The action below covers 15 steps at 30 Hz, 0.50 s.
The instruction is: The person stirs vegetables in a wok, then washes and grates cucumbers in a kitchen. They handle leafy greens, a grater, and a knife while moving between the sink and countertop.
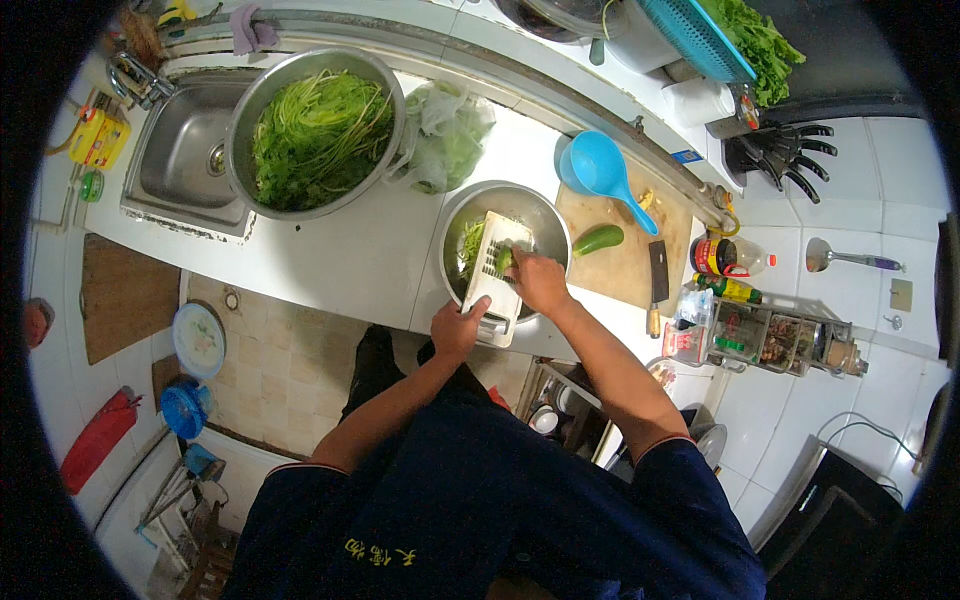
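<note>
A white flat grater point(497, 268) leans over a steel bowl point(546, 212) on the white counter. My left hand point(458, 327) grips the grater's near end. My right hand point(537, 281) presses a short green cucumber piece point(504, 259) against the grater's blades. Green shreds point(471, 243) lie inside the bowl beside the grater.
A big steel basin of green shreds point(318, 130) overlaps the sink point(185, 150). A plastic bag point(446, 135), a blue ladle point(601, 167), a whole cucumber point(598, 240) and a cleaver point(657, 280) on a wooden board point(625, 265) lie around. Bottles and a spice rack point(770, 340) stand at right.
</note>
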{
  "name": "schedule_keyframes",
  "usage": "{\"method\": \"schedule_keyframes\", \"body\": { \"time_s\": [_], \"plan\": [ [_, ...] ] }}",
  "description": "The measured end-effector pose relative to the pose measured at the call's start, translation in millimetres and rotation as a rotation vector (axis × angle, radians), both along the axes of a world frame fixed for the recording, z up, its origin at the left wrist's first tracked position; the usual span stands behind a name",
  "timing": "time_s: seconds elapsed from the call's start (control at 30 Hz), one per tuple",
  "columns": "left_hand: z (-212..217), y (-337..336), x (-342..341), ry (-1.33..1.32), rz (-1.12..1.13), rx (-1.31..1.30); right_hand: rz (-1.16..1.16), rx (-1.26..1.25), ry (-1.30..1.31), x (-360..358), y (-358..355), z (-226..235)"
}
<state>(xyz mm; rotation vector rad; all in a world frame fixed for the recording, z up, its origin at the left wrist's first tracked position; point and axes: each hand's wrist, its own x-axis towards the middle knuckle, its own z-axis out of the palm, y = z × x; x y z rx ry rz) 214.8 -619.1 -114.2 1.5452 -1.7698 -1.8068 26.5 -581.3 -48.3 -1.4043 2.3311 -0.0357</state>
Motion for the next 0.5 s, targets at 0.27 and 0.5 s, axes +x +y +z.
{"method": "schedule_keyframes", "body": {
  "time_s": [0.27, 0.5],
  "plan": [
    [-0.3, -6.4, -0.3, 0.005, 0.001, 0.075, -0.161, 0.128, 0.138, -55.2, -35.4, -60.5],
    [-4.6, -3.3, -0.4, -0.05, -0.04, 0.068, -0.079, -0.104, -0.135, 13.9, 11.4, 20.3]
  ]
}}
